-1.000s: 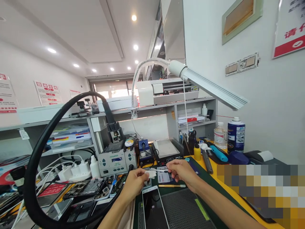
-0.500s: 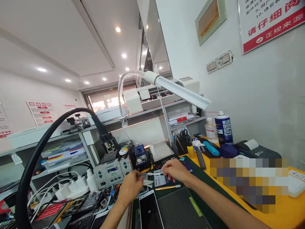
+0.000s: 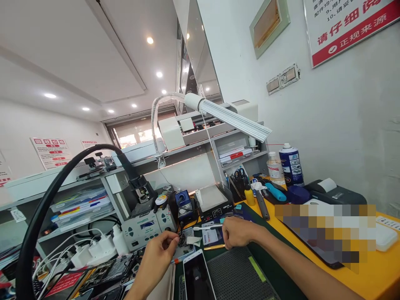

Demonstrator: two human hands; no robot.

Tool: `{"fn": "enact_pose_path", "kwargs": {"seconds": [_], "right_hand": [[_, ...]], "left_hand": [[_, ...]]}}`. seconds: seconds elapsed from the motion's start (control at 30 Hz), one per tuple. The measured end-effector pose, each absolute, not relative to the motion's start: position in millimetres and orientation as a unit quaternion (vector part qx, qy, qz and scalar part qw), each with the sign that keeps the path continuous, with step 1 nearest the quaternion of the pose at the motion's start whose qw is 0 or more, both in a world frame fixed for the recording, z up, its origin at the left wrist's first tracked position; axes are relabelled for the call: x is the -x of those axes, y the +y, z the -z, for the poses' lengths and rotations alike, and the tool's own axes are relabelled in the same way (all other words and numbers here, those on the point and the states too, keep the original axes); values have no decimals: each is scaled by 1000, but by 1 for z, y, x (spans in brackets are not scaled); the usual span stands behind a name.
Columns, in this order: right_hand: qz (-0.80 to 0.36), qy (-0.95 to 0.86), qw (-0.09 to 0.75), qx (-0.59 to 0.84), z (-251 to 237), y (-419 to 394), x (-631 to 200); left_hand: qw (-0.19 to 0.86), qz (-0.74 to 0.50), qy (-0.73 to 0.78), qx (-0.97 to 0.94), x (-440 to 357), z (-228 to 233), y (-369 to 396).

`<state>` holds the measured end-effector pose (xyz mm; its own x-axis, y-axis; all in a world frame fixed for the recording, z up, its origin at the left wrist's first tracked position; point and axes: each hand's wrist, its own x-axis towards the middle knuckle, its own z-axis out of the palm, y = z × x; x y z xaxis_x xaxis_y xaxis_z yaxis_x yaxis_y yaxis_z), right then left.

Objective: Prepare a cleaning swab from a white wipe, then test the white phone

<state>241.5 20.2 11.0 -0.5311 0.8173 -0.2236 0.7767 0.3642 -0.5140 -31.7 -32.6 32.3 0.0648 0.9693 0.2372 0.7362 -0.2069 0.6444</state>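
Pinching something small and dark at its fingertips, the left hand (image 3: 159, 254) hovers over an opened phone (image 3: 184, 248) on the green mat (image 3: 268, 254); what it grips is too small to name. Right beside it lies a white wipe (image 3: 193, 240). The right hand (image 3: 238, 232) is clasped around a cotton swab (image 3: 206, 227), whose white tip points left above the wipe. Nearer the person, a white phone (image 3: 197, 277) lies face up. On the yellow worktop (image 3: 375, 271) behind, a soldering station (image 3: 146, 223) and desk lamp (image 3: 231, 118) stand.
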Motion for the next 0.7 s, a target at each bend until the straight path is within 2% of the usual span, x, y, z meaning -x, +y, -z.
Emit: {"fn": "enact_pose_path", "kwargs": {"seconds": [0.2, 0.53, 0.7], "right_hand": [[-284, -836, 62, 466, -13, 19, -240], [-359, -777, 258, 448, -24, 15, -231], [-342, -751, 325, 462, -29, 18, -229]], "left_hand": [[233, -337, 587, -698, 30, -19, -32], [236, -351, 582, -695, 36, -7, -33], [278, -322, 563, -708, 20, -9, -28]]}}
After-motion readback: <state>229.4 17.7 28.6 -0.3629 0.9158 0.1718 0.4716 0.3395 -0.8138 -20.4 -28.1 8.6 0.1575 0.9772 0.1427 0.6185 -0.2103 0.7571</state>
